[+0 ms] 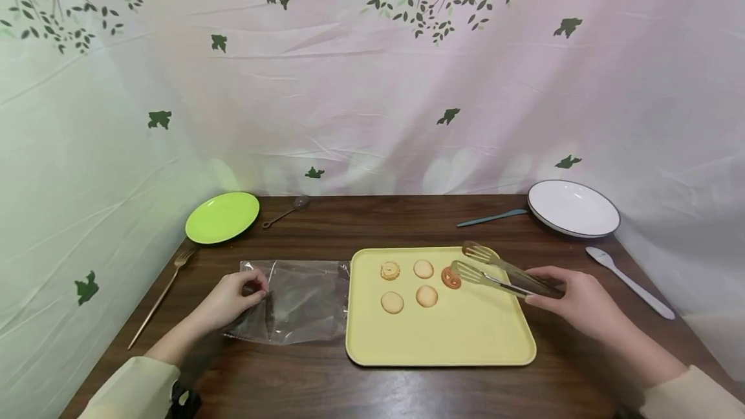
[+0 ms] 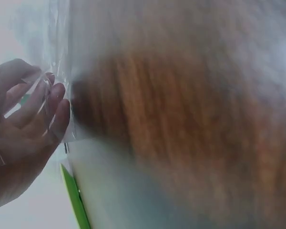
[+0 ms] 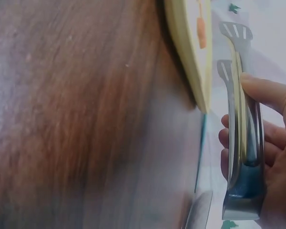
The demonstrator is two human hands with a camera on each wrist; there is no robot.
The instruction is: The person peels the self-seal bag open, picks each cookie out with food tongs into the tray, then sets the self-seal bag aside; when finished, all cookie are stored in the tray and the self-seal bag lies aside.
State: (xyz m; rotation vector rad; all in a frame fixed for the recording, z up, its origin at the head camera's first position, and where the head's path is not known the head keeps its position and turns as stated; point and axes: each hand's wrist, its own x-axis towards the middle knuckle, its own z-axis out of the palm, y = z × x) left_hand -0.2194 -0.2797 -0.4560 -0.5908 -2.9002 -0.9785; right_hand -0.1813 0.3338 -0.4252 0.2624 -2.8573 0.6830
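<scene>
My left hand [image 1: 235, 297] pinches the left end of a clear plastic bag [image 1: 305, 299] between thumb and fingers; in the left wrist view the film [image 2: 57, 43] covers part of the fingers. My right hand [image 1: 582, 299] grips metal tongs [image 3: 243, 143] with slotted ends. Those ends hang apart over the right part of a yellow tray [image 1: 442, 341]. A brown pretzel-shaped cookie [image 1: 451, 278] lies at the nearer slotted end; whether they touch I cannot tell. Left of it sit several pale cookies, among them a round one [image 1: 427, 296] and a ridged one [image 1: 390, 270].
At the back left are a green plate [image 1: 223, 218] and a small dark spoon [image 1: 286, 212], with a fork [image 1: 160, 299] at the left edge. A teal knife [image 1: 491, 218] and white dish [image 1: 574, 209] lie back right; a pale knife [image 1: 630, 283] lies right of my right hand.
</scene>
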